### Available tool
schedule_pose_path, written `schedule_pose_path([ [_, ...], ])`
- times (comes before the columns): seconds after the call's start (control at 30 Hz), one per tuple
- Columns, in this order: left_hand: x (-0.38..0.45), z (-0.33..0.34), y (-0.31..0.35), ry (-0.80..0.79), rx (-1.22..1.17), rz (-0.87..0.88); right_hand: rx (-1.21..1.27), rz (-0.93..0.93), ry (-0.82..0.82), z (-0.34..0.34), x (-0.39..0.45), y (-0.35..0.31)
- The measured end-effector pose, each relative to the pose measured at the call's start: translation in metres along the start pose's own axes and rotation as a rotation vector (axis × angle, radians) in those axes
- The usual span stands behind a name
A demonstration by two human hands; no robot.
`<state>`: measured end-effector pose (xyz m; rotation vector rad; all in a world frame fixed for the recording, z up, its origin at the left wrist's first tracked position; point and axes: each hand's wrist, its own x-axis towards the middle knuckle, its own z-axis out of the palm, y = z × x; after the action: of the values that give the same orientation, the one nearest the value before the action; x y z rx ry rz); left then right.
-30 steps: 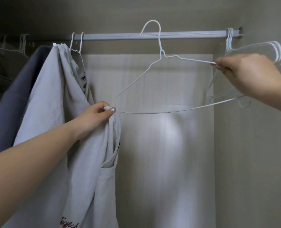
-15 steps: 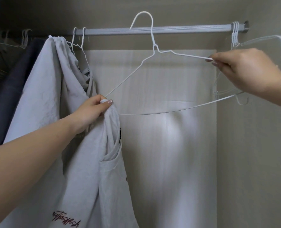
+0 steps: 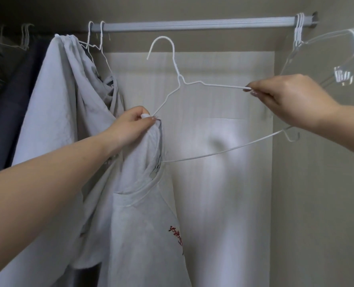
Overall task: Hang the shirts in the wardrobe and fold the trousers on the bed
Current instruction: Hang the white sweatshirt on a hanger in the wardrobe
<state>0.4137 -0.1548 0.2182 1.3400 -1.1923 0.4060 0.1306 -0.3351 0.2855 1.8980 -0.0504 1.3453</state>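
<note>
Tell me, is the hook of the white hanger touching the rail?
Apart. The head view shows the white hanger with its hook below the rail, wall showing between them.

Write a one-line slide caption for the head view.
Two hands thread a white hanger into a grey shirt below the wardrobe rail.

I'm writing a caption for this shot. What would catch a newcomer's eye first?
The white wire hanger held mid-air at the centre, its hook below the rail, off it. The right hand pinches its right shoulder, while the left hand pulls the grey shirt over its left end. Empty hangers cluster at the rail's right end.
</note>
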Motion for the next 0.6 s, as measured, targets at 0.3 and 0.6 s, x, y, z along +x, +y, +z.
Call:
schedule_pose_path([
  [0.3,0.006,0.025,0.023,0.113,-0.047,0.068,0.061,-0.010,-0.060,0.029,-0.010,-0.038],
  [0.6,0.007,0.031,0.018,0.220,-0.077,-0.019,-0.184,-0.284,-0.015,0.031,-0.012,-0.068],
])
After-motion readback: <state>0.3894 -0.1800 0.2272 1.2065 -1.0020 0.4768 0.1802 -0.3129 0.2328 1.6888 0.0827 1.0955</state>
